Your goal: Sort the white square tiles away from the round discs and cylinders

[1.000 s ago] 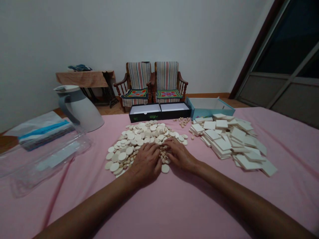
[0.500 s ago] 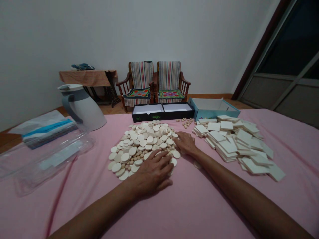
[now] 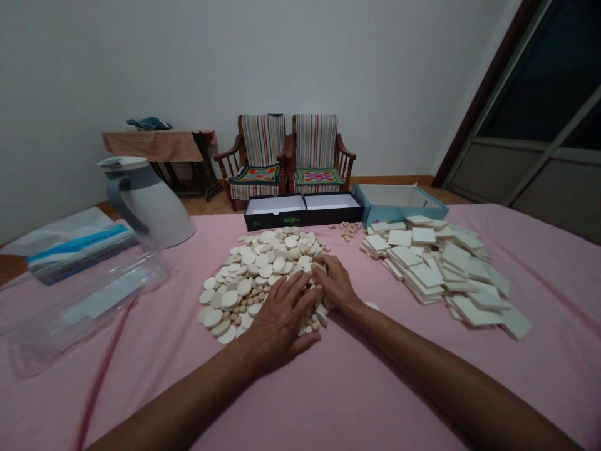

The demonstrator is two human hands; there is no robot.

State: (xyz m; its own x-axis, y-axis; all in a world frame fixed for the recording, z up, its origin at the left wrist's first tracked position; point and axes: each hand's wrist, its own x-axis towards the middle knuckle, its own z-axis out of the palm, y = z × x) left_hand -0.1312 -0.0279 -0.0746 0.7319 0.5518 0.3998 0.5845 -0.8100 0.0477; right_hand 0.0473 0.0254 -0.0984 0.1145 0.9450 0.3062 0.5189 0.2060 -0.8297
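Observation:
A heap of pale round wooden discs [image 3: 263, 266] mixed with small wooden beads lies on the pink cloth [image 3: 328, 388] in front of me. My left hand [image 3: 282, 319] lies flat on the heap's near right edge, fingers stretched out over the discs. My right hand [image 3: 334, 282] rests against the heap's right side, fingers spread and touching discs. Neither hand grips anything that I can see.
A pile of white square tiles [image 3: 441, 266] lies to the right. Behind stand two black boxes [image 3: 300, 213], a light blue box [image 3: 399, 202] and a few loose beads [image 3: 348, 230]. At left are a white jug [image 3: 145, 200] and clear plastic bags [image 3: 79, 282].
My right hand has drawn back from the heap's far right edge toward my left hand, pushing discs inward. The left hand has stayed on the near edge.

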